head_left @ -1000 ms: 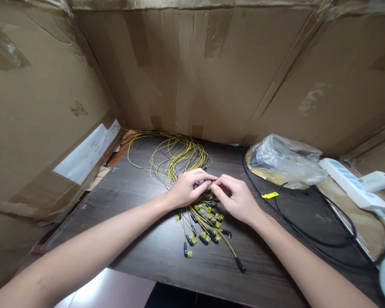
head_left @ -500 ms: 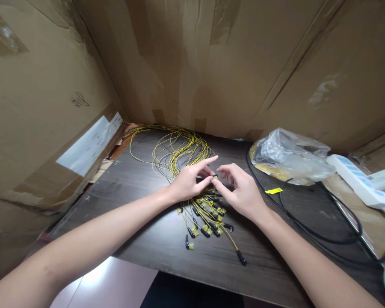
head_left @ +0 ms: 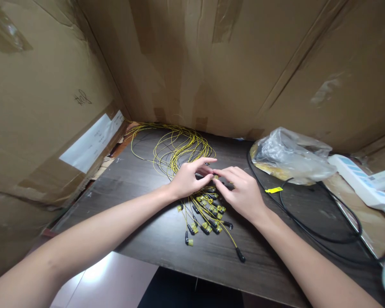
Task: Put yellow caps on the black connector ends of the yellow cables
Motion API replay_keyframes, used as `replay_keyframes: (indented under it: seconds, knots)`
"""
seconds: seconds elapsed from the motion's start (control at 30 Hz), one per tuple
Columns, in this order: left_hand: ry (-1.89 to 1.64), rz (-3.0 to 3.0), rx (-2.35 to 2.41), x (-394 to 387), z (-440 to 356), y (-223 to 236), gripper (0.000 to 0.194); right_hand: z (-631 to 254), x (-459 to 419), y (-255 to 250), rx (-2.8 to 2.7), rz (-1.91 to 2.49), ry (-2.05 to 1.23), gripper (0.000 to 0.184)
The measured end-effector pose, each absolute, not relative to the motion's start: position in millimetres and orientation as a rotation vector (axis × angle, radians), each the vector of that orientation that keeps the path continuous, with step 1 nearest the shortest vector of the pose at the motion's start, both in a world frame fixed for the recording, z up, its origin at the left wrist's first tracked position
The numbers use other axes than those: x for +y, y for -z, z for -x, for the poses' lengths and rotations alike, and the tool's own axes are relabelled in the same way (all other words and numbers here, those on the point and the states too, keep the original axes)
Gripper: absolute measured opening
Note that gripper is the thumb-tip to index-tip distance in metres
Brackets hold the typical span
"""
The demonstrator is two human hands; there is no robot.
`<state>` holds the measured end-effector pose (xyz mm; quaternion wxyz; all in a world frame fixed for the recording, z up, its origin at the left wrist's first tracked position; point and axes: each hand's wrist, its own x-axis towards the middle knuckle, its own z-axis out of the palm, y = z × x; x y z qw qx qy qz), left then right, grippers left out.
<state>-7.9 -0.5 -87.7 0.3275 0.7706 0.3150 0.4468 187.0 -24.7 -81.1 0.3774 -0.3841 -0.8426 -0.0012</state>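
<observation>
Evidently, we work over the dark table (head_left: 131,177), yellow wires (head_left: 188,147) looping across it. Our left hand (head_left: 191,177) and right hand (head_left: 241,192) are close together, just beyond black plugs (head_left: 240,256); what the left grips, we cannot tell. Our right thumb and forefinger pinch a small yellow piece (head_left: 216,176): apparently fingertip adjustment, next calling for steady, aligned fingers.

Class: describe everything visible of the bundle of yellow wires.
The bundle of yellow wires is many thin, plastic-looking strands, some dark. It lies in loose loops on the dark table, running from the far left corner, passing under the left hand, which hides part of it, and fanning out on the near side. Visible ends there carry black connectors, many with yellow caps.
</observation>
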Motion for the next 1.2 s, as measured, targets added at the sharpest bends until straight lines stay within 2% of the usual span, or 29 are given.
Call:
replay_keyframes:
  seconds: [0.33, 0.9, 1.2]
  knots:
    - [-1.188, -2.12, 0.824, -1, 7, 89, 0.04, -186, -26, 78, -2.187, 0.98, -0.032, 0.022]
    - [-1.104, -2.117, 0.806, -1, 9, 88, 0.039, -191, -23, 75, -2.231, 0.937, -0.165, 0.014]
    - [-1.107, -2.233, 0.744, -2, 10, 87, 0.047, -190, -27, 67, -2.413, 1.17, 0.337, 0.017]
